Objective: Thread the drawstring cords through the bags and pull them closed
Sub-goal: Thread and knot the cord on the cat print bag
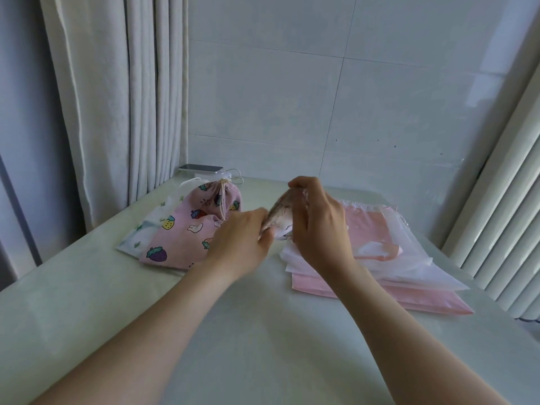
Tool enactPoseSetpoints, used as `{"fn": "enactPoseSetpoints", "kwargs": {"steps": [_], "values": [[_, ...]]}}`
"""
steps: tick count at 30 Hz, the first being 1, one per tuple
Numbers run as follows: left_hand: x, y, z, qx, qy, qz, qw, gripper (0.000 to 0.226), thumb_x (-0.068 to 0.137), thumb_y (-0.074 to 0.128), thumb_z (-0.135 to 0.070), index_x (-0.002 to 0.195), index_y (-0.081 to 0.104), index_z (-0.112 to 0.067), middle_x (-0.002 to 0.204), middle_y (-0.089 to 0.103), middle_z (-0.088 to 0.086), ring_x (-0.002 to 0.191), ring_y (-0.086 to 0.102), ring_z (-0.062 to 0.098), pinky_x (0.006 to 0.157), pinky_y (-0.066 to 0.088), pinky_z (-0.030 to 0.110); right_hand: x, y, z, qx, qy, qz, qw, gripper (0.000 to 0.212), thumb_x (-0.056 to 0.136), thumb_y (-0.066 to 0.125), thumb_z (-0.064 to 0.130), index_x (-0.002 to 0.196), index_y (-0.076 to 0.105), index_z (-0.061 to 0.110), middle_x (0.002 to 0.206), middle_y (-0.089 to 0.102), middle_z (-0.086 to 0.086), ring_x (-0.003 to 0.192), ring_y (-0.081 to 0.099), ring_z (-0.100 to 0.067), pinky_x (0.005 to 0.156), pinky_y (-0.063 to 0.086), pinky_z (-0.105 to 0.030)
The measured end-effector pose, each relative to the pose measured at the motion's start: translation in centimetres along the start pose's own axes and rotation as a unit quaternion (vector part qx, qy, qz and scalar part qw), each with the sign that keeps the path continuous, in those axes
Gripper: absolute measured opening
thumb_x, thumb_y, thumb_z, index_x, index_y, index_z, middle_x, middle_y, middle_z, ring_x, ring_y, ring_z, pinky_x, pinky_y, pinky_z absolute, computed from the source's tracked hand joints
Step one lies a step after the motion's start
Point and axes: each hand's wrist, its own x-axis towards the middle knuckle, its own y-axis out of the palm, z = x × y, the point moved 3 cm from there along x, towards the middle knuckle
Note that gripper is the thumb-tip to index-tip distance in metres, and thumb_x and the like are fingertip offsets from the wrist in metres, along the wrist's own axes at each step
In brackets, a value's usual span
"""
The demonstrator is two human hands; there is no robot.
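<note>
Both hands hold a small bag [280, 218] up off the table [263, 331], stretched between them. The left hand [242, 239] pinches its lower end, fingers curled round the cloth. The right hand [321, 226] grips its upper end from above, fingers bent over the top edge. The bag is pale with a pinkish print, too blurred to read.

Just left of the left hand lies a pink bag [181, 232] printed with strawberries and rabbits. Its neck is drawn shut by a cord [223, 200] that hangs down its front. A white bag [143, 229] with small green prints sticks out from under it, farther left. Beyond both, past the left hand, a flat device [201, 168] with a white cable sits at the table's far edge.

Below and right of the right hand lies a stack [409, 296] of flat pink bags with clear ones [415, 249] on top. A curtain [117, 97] hangs well left of the hands.
</note>
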Motion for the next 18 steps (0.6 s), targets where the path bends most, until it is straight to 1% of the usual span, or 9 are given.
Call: {"fn": "enactPoseSetpoints", "kwargs": {"steps": [2, 5, 8, 10, 11, 13, 15, 17, 18], "values": [[-0.1, 0.5, 1.0, 0.002, -0.034, 0.032, 0.999, 0.022, 0.105, 0.045, -0.029, 0.084, 0.047, -0.023, 0.072, 0.058, 0.003, 0.080, 0.065, 0.034, 0.061, 0.053, 0.044, 0.0, -0.2, -0.2, 0.034, 0.031, -0.006, 0.999, 0.022, 0.104, 0.040, 0.006, 0.121, 0.053, 0.013, 0.064, 0.065, 0.005, 0.058, 0.063, -0.017, 0.064, 0.049, -0.039], [0.3, 0.0, 1.7, -0.028, -0.089, 0.007, 0.996, 0.026, 0.107, 0.039, -0.036, 0.091, 0.051, -0.019, 0.068, 0.065, 0.005, 0.059, 0.070, 0.029, 0.065, 0.058, 0.045, -0.1, -0.1, -0.7, 0.038, 0.053, -0.027, 0.998, 0.019, 0.107, 0.038, 0.011, 0.121, 0.050, 0.015, 0.067, 0.063, 0.000, 0.059, 0.061, -0.024, 0.059, 0.047, -0.043], [0.7, -0.8, 2.0, -0.101, -0.137, -0.019, 0.985, 0.027, 0.109, 0.040, -0.031, 0.094, 0.053, -0.013, 0.071, 0.070, 0.005, 0.045, 0.068, 0.024, 0.056, 0.056, 0.038, -0.1, 0.0, -1.5, 0.025, 0.084, -0.020, 0.996, 0.017, 0.109, 0.040, 0.009, 0.121, 0.051, 0.012, 0.069, 0.057, 0.003, 0.056, 0.050, -0.025, 0.052, 0.037, -0.042], [0.8, -1.5, 2.3, -0.095, -0.135, -0.065, 0.984, 0.027, 0.108, 0.045, -0.024, 0.086, 0.052, -0.011, 0.063, 0.063, 0.001, 0.057, 0.065, 0.030, 0.056, 0.050, 0.040, -0.4, 0.4, -2.1, 0.034, 0.105, 0.013, 0.994, 0.015, 0.110, 0.039, 0.010, 0.121, 0.048, 0.013, 0.077, 0.064, 0.000, 0.060, 0.053, -0.031, 0.055, 0.040, -0.043], [0.8, -1.8, 2.4, -0.077, -0.122, -0.093, 0.985, 0.024, 0.107, 0.046, -0.021, 0.086, 0.052, -0.010, 0.062, 0.056, -0.001, 0.065, 0.060, 0.033, 0.057, 0.044, 0.040, -0.7, 0.6, -2.3, 0.039, 0.112, 0.031, 0.992, 0.013, 0.110, 0.039, 0.010, 0.120, 0.047, 0.013, 0.080, 0.065, -0.001, 0.062, 0.055, -0.034, 0.055, 0.041, -0.044], [0.9, -2.3, 2.6, -0.084, -0.094, -0.144, 0.982, 0.014, 0.107, 0.046, -0.015, 0.105, 0.057, -0.007, 0.067, 0.049, -0.005, 0.071, 0.052, 0.032, 0.060, 0.034, 0.038, -1.0, 1.0, -2.8, 0.036, 0.134, 0.061, 0.988, 0.010, 0.110, 0.040, 0.012, 0.118, 0.047, 0.011, 0.081, 0.064, -0.005, 0.066, 0.055, -0.035, 0.056, 0.040, -0.045], [1.1, -2.9, 2.4, -0.107, -0.072, -0.189, 0.973, 0.017, 0.104, 0.043, -0.010, 0.118, 0.053, -0.008, 0.071, 0.051, -0.003, 0.072, 0.051, 0.031, 0.061, 0.033, 0.039, -0.9, 1.0, -3.1, 0.029, 0.176, 0.076, 0.981, 0.010, 0.110, 0.044, 0.016, 0.114, 0.051, 0.010, 0.081, 0.064, -0.003, 0.068, 0.060, -0.029, 0.058, 0.041, -0.041], [0.9, -3.6, 1.9, -0.132, -0.053, -0.243, 0.960, 0.015, 0.101, 0.041, -0.005, 0.114, 0.047, -0.009, 0.073, 0.054, 0.006, 0.069, 0.051, 0.031, 0.061, 0.036, 0.044, -0.6, 0.7, -3.2, 0.089, 0.236, 0.081, 0.964, 0.015, 0.110, 0.048, 0.021, 0.111, 0.056, 0.008, 0.088, 0.070, -0.002, 0.065, 0.072, -0.019, 0.053, 0.053, -0.042], [0.7, -4.0, 1.7, -0.138, -0.040, -0.270, 0.952, 0.015, 0.100, 0.040, -0.003, 0.113, 0.046, -0.007, 0.074, 0.054, 0.009, 0.067, 0.051, 0.029, 0.061, 0.036, 0.043, -0.4, 0.5, -3.1, 0.136, 0.267, 0.082, 0.951, 0.018, 0.110, 0.050, 0.023, 0.110, 0.059, 0.007, 0.091, 0.072, -0.005, 0.063, 0.075, -0.020, 0.050, 0.057, -0.042]]}}
